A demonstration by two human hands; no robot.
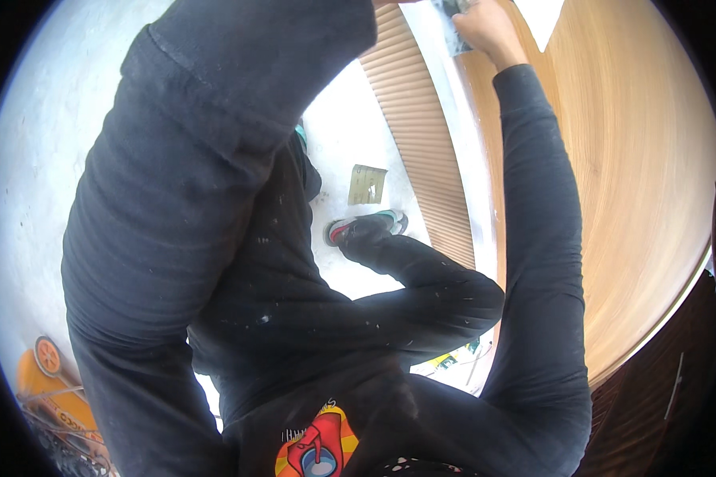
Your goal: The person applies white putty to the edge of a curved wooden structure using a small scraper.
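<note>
My right hand (489,30) is at the top edge, beside the white edge of a large wood-grain panel (628,127). Its fingers are curled in, closed around something greyish that I cannot make out. A small, partly see-through grey patch (457,40) shows just under those fingers. My left arm reaches up and out past the top edge. Only a sliver of skin, apparently my left hand (398,1), shows there, and its fingers are hidden. Below that sliver runs a brown ribbed panel (422,135), next to the wood-grain one.
A white pointed piece (541,22) lies over the wood-grain panel, right of my right hand. On the pale floor rests a flat brownish square (367,184) near my shoe (338,231). An orange machine with a wheel (48,356) stands at the lower left. My bent leg lies close to the ribbed panel.
</note>
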